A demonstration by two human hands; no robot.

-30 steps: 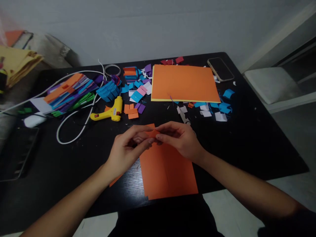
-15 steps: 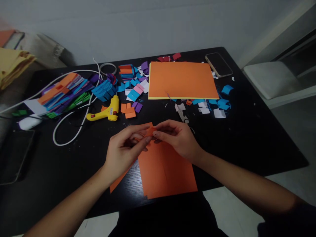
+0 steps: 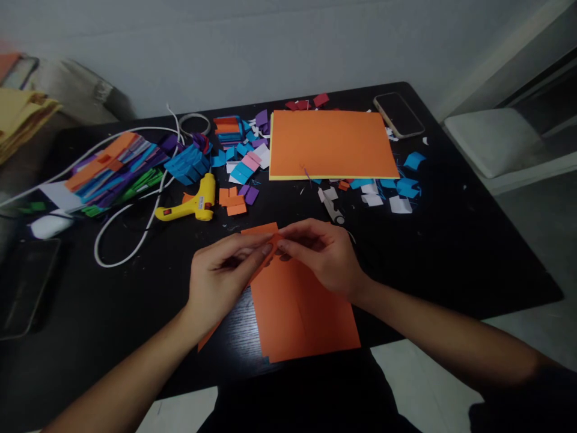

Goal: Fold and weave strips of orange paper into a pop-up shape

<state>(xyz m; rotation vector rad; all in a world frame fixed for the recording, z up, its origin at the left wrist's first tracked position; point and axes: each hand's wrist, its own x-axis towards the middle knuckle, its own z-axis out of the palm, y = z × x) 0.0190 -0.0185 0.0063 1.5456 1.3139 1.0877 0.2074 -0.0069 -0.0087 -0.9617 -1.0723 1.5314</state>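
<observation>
Between my two hands, a small piece of orange paper (image 3: 273,242) is pinched by the fingertips, partly hidden by them. My left hand (image 3: 223,273) is closed on its left side, thumb pressed toward the index finger. From the right, my right hand (image 3: 327,258) grips the other end with thumb and forefinger. Beneath the hands lies a larger orange paper sheet (image 3: 306,319) with a faint crease down its middle. Another orange paper piece (image 3: 207,338) shows partly under my left wrist.
A yellow glue gun (image 3: 192,206) and looped white cable (image 3: 103,264) lie left. Folded coloured paper strips (image 3: 117,168) are heaped behind. Orange sheets (image 3: 333,144) rest on paper scraps at the back. A nail clipper-like metal tool (image 3: 332,207) and phones (image 3: 399,114) are also there.
My left hand has shifted slightly left and its fingers have straightened along the small orange paper. The right hand stays almost in place, still pinching it.
</observation>
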